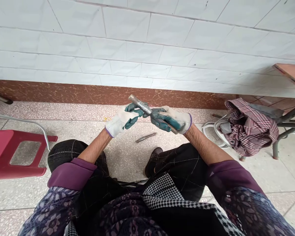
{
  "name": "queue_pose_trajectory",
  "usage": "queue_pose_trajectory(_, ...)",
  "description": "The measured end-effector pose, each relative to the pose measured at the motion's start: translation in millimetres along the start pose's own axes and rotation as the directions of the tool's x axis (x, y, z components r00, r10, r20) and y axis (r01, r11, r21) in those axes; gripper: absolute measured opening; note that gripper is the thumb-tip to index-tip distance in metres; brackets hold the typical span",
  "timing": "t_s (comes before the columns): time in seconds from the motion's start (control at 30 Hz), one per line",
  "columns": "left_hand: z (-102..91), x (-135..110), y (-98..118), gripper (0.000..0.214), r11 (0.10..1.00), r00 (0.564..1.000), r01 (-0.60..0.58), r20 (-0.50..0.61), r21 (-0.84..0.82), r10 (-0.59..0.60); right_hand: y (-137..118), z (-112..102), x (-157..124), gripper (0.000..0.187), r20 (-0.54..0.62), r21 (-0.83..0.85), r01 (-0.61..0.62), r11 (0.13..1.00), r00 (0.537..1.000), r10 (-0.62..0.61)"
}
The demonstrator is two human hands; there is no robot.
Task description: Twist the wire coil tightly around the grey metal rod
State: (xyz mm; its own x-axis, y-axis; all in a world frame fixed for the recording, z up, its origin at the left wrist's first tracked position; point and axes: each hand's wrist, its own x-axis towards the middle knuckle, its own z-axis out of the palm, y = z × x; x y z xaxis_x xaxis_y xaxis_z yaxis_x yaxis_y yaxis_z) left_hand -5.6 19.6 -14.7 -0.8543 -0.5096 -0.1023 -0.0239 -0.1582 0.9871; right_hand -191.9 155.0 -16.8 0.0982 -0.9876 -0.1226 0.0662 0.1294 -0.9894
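A short rod wrapped in silvery wire is held slantwise between my gloved hands, its pale, rough tip pointing up and left. My left hand, in a white glove with green-coated fingers, closes on it from the left, around the wire-wrapped stretch. My right hand, in a matching glove with a purple cuff edge, is closed around the lower end, which its fingers partly hide. On the floor beneath lies a similar thin wire-wrapped rod, apart from both hands.
A red plastic stool stands at the left with a grey cable over it. Checked cloth hangs by metal legs at the right, beside a white coil. A tiled wall rises ahead.
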Motion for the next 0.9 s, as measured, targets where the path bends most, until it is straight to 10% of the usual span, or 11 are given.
queue_pose_trajectory(0.1, 1.4, -1.4, -1.2, 0.038, 0.999, 1.0, 0.023, 0.001, -0.03, -0.023, 2.4, -1.4, 3.5, 0.038, 0.105, 0.015, -0.035, 0.999, 0.994, 0.034)
queue_pose_trajectory(0.33, 5.9, 12.8, -16.0, 0.015, 0.995, 0.981, 0.036, -0.187, -0.095, -0.053, -9.3, 9.5, 17.3, 0.025, -0.326, -0.532, -0.042, 0.846, 0.932, -0.158)
queue_pose_trajectory(0.57, 3.6, 13.1, -11.0, 0.008, 0.999, 1.0, -0.006, -0.028, -0.053, 0.004, -8.6, 4.9, 2.1, 0.03, -0.218, -0.055, 0.045, 0.997, 0.974, -0.056)
queue_pose_trajectory(0.9, 0.8, 1.3, 1.6, 0.005, 0.976, 0.993, -0.089, -0.06, 0.197, 0.103, 14.4, -3.6, 5.1, 0.034, 0.231, 0.292, -0.11, 0.95, 0.972, 0.042)
